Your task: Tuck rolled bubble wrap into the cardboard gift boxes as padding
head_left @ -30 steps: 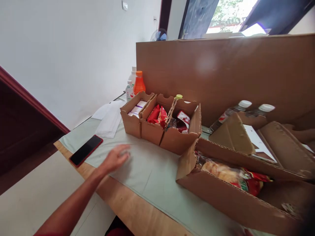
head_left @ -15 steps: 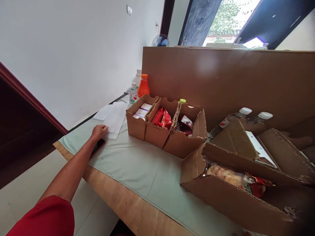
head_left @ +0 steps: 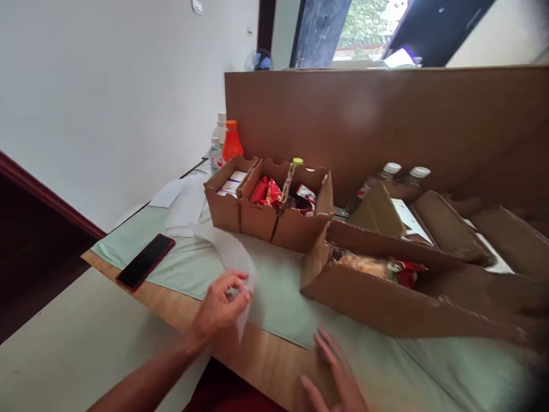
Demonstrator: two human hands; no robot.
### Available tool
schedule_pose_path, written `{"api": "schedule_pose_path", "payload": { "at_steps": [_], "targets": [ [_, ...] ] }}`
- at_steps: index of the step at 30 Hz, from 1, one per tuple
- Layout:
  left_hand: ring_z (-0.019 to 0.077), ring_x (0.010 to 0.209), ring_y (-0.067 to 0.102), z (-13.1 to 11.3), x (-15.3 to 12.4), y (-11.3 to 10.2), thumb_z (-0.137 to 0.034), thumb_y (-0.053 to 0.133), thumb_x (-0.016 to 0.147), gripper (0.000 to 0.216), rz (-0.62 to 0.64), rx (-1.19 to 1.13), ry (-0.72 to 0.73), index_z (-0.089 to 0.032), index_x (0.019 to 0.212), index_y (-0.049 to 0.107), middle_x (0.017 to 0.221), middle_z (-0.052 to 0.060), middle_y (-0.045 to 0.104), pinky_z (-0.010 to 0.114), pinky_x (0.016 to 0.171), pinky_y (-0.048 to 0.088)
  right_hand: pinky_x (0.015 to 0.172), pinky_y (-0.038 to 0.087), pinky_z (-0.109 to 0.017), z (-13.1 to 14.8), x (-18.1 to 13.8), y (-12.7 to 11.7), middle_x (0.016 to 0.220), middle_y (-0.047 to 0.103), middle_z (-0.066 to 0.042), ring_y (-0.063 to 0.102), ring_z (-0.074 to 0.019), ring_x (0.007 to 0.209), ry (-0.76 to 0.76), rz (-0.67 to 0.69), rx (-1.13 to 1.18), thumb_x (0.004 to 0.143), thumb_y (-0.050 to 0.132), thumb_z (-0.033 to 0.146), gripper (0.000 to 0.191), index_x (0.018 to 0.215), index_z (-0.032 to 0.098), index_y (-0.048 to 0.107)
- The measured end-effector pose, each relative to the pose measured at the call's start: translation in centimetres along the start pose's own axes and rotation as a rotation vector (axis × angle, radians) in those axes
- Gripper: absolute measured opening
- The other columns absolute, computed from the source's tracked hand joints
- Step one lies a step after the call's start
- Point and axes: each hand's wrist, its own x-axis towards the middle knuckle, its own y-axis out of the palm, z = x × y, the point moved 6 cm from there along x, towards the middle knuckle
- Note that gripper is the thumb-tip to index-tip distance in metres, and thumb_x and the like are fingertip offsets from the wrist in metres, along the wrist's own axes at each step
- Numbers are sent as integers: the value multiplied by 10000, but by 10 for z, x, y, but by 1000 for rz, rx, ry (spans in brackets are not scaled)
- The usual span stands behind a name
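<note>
My left hand (head_left: 222, 306) is closed in a pinch on a thin sheet of clear bubble wrap (head_left: 229, 254), which trails back toward the small boxes. My right hand (head_left: 338, 375) hovers open, fingers spread, over the front edge of the table. A long open cardboard box (head_left: 377, 297) with a snack bag (head_left: 380, 266) inside lies just right of both hands. Three small open cardboard boxes (head_left: 268, 220) with packets stand behind the sheet.
A red-cased phone (head_left: 146, 261) lies at the table's left corner on the pale green cloth (head_left: 274, 297). More clear sheets (head_left: 184, 206) lie near the wall. Bottles (head_left: 225, 143) stand at the back left; a tall cardboard panel (head_left: 386, 120) closes the rear. Two capped bottles (head_left: 401, 171) and folded cardboard sit right.
My left hand has come back from the pile near the phone toward me, bringing one clear sheet with it. My right hand has come into view at the bottom.
</note>
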Motion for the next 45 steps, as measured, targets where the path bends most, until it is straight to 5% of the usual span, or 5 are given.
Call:
{"api": "schedule_pose_path", "payload": {
  "at_steps": [7,14,20,29,45],
  "targets": [
    [279,1211,617,15,-87,117,-581,606,891,400,528,-383,-231,-223,1048,692,1359,116,619,408,1000,520,1053,529,-434,12,-9,13,1448,601,-137,626,-285,1273,467,-19,283,913,588,472,706,1538,193,413],
    [271,1171,647,1,-71,105,-314,598,872,192,513,40,91,-271,1021,712,1273,101,680,450,995,553,817,591,-351,-48,-15,-60,1074,749,-121,725,-221,909,531,-135,338,909,556,485,661,1463,131,486],
    [261,1147,684,5,-51,98,-261,567,913,188,408,205,303,-262,1018,723,1186,92,728,456,989,580,915,547,-453,-55,-53,-156,1252,691,-170,680,-296,1083,525,-600,-233,917,587,469,507,1317,159,611],
    [285,1522,368,20,-57,138,-304,423,1035,621,525,612,738,-205,1624,252,1647,144,378,527,1230,352,1110,477,-477,47,33,22,1516,542,-146,475,-275,1421,-54,61,-290,909,483,110,602,1508,163,469],
    [437,1426,438,52,-17,29,-455,392,995,498,-31,1104,512,-109,1240,653,1430,265,572,617,1119,402,1057,445,-521,-74,-58,-128,1321,664,-180,592,-326,1244,316,-395,-677,1008,423,401,401,1202,154,671]
  ]
}}
